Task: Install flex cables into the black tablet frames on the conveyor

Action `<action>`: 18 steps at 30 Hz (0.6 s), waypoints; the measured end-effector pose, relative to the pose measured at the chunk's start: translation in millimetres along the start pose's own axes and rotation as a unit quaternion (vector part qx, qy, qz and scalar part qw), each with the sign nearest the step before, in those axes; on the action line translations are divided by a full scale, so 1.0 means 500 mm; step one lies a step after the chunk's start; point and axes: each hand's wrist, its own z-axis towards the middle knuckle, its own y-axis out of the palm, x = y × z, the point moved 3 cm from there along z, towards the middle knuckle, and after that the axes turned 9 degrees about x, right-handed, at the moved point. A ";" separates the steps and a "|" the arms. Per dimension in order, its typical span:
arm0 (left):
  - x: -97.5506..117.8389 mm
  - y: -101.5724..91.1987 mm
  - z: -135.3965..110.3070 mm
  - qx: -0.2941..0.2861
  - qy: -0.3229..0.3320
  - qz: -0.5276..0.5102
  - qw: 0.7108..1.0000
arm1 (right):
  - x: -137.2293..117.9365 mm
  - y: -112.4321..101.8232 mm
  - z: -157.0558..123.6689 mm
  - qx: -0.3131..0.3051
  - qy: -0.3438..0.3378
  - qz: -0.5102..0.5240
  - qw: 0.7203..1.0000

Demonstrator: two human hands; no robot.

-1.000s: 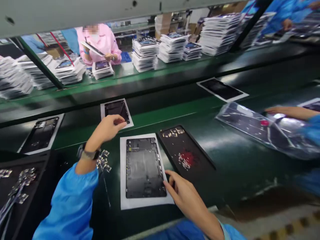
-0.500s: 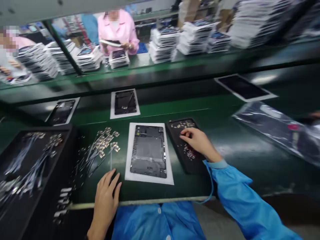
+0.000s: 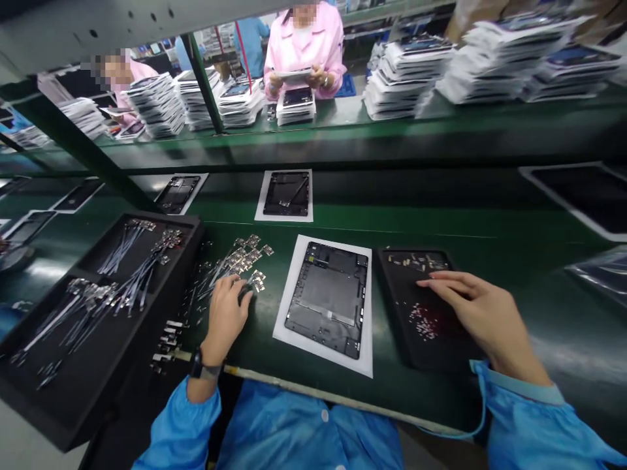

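Observation:
My left hand (image 3: 226, 314) is curled at the near edge of a pile of small circuit boards with thin cables (image 3: 240, 258). Its fingertips close on one such small circuit board (image 3: 258, 281). Over a black tray (image 3: 399, 326) is my right hand (image 3: 482, 310), thumb and fingers pinched together; whatever is between them is too small to make out. Gold-coloured bits (image 3: 416, 261) lie at the tray's far end, tiny white and red pieces (image 3: 424, 323) nearer me. Between my hands an opened tablet housing (image 3: 326, 294) rests on a white sheet (image 3: 294, 329).
A large black foam tray (image 3: 93, 333) of cabled boards stands at left, with small metal parts (image 3: 166, 343) beside it. Farther back lie another tablet housing (image 3: 288, 194) and a dark panel (image 3: 582, 192). Across the bench, a person in pink (image 3: 304, 49) works among stacks (image 3: 404, 78).
My left hand has moved from the bare bench forward to the cabled boards and curled its fingers. My right hand stays pinched over the black tray. The view has turned left.

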 end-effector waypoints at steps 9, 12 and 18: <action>0.010 0.059 0.053 -0.051 -0.053 -0.040 0.996 | 0.021 -0.026 -0.051 -0.025 0.091 0.079 0.992; -0.002 0.045 0.064 -0.072 -0.111 -0.113 0.985 | 0.016 -0.032 -0.049 -0.028 0.097 0.092 0.991; 0.025 -0.075 0.092 -0.063 -0.172 -0.213 0.960 | -0.017 -0.027 -0.040 -0.050 0.029 0.086 0.995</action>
